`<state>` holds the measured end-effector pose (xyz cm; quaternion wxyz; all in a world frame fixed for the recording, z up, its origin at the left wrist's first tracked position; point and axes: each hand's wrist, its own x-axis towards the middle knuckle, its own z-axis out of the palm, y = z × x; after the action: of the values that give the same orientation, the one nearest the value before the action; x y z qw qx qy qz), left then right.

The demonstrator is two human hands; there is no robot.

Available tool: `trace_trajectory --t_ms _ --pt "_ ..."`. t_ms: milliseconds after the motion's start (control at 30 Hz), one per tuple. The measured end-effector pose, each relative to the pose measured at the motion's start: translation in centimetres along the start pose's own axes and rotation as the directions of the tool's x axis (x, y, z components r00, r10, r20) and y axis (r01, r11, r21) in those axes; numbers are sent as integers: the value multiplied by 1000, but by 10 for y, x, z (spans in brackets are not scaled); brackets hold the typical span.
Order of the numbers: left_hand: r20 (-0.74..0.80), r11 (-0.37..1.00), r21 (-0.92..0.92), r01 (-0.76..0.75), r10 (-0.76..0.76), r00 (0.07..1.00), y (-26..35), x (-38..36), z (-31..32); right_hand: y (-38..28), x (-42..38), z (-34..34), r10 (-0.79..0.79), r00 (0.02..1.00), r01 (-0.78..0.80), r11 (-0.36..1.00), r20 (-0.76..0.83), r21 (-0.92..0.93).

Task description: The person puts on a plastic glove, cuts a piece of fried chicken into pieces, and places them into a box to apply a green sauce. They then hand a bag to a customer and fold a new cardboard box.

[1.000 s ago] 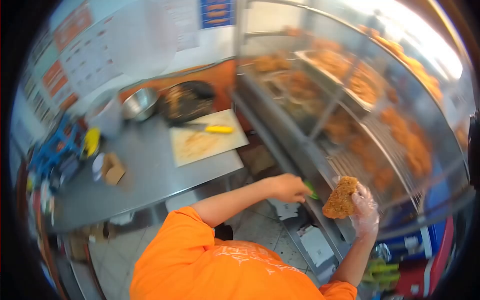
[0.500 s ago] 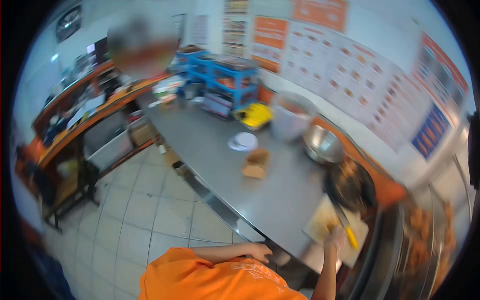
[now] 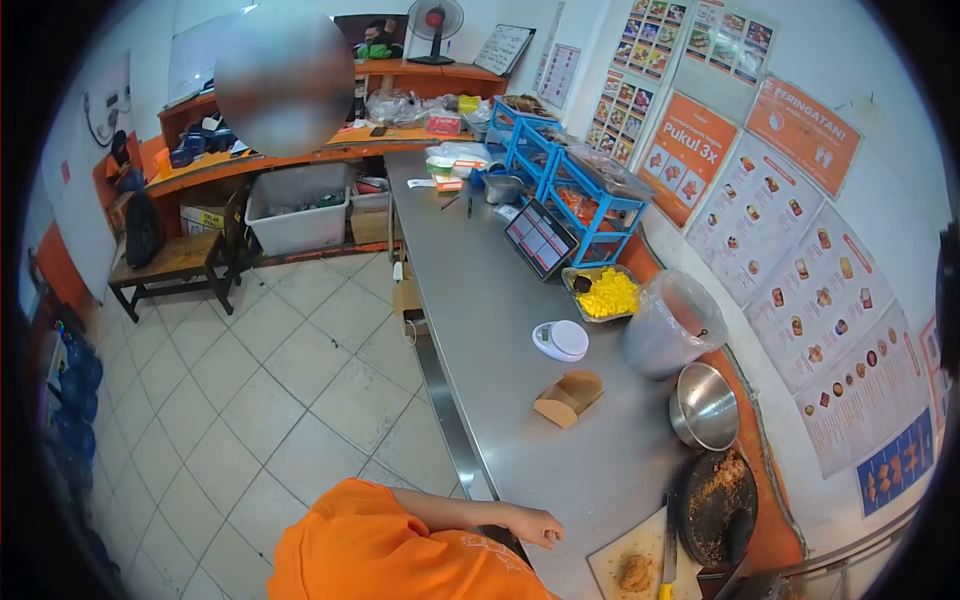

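Observation:
My left hand is held over the front edge of the steel table, fingers curled in with nothing visible in them. My right hand is out of view. To the right of my left hand lies a cutting board with a brown piece of food on it. A knife with a yellow handle rests on the board's right side. Beside it is a black stone mortar with brown crumbs. An open brown paper box sits further up the table.
Behind the box are a white scale, a tray of yellow pieces, a lined bucket and a steel bowl. A tablet stands by blue racks. One person appears at the back, partly visible.
The view has swung left and up, so the table items sit lower and to the right. My right hand, earlier at the board by the knife handle, has gone out of view.

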<state>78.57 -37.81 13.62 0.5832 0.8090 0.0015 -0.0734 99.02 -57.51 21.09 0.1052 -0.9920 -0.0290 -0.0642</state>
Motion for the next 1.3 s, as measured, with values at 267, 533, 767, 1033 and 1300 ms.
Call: trace_trajectory --t_ms 267,533,767,1033,1300 --pt "-28 1000 10 -4 4 1000 15 14 10 13 15 5 24 1000 -23 998 -16 52" --pt "-33 997 -73 22 -25 999 31 32 31 45 22 3 74 996 -70 994 -47 84" --pt "109 1000 -13 18 -16 994 47 52 47 78 22 -1 132 988 -124 988 -84 95" --pt "-336 945 303 123 -15 942 17 135 81 116 23 -6 176 978 -165 980 -107 109" --pt "-475 968 -22 250 -230 849 43 137 84 133 16 3 205 973 -191 974 -109 122"
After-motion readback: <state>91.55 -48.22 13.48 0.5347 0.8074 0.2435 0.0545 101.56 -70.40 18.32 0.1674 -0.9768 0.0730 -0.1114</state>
